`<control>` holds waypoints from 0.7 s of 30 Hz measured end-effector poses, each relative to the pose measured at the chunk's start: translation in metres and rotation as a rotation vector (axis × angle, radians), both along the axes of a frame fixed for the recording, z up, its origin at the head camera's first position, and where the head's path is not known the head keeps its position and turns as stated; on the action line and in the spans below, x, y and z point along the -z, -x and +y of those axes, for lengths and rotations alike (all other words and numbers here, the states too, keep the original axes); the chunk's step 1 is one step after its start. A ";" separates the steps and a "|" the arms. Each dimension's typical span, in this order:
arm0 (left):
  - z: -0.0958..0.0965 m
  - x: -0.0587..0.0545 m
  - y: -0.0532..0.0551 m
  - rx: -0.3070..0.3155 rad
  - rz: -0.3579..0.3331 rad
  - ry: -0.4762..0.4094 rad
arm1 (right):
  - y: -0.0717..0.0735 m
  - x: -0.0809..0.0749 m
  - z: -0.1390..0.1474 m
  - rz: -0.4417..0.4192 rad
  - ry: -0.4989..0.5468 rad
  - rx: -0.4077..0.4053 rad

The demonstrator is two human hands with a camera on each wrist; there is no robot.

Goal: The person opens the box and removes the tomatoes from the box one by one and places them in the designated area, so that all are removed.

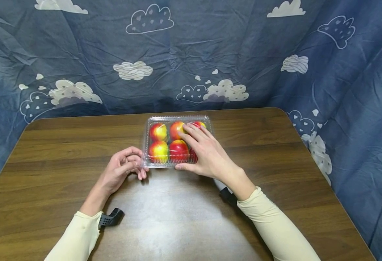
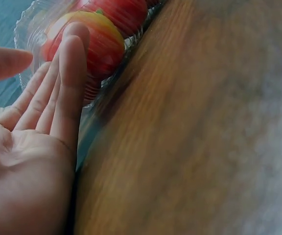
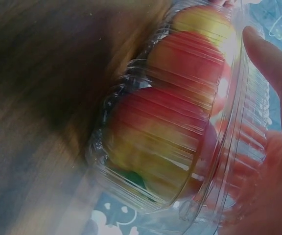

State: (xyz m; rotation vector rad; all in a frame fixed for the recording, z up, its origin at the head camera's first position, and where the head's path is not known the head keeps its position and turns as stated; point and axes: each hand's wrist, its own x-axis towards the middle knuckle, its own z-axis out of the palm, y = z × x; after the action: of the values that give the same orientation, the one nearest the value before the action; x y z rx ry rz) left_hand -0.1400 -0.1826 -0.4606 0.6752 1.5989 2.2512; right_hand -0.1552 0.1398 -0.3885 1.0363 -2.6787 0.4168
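Observation:
A clear plastic box (image 1: 146,145) with its lid down stands near the far edge of the table, holding several red-and-yellow apples (image 1: 158,151). My right hand (image 1: 210,154) lies over the right part of the lid, its fingers spread across the top and its thumb at the near rim. Some of the apples on that side are covered by it. At the near left corner of the box is my left hand (image 1: 120,168). In the left wrist view its fingers (image 2: 72,73) reach straight to the box's side, with the thumb held apart.
Brown wood-grain table (image 1: 63,152) surrounds the box, with glare on its near middle. Behind and to the right hangs a blue cloth (image 1: 164,54) printed with clouds. A black wrist strap (image 1: 112,217) sticks out beside the left sleeve.

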 end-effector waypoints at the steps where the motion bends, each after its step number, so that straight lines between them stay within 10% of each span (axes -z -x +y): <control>1: 0.000 0.000 0.000 0.017 -0.007 -0.010 | 0.000 0.000 0.000 0.003 0.000 -0.001; 21: -0.003 0.002 0.001 0.287 -0.137 -0.166 | 0.000 0.002 0.000 0.017 -0.005 -0.006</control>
State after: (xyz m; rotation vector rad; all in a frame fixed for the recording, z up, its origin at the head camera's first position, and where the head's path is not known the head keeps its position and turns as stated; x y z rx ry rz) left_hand -0.1406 -0.1852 -0.4628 0.7231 1.1791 2.1788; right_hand -0.1550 0.1394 -0.3901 1.0450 -2.6635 0.4001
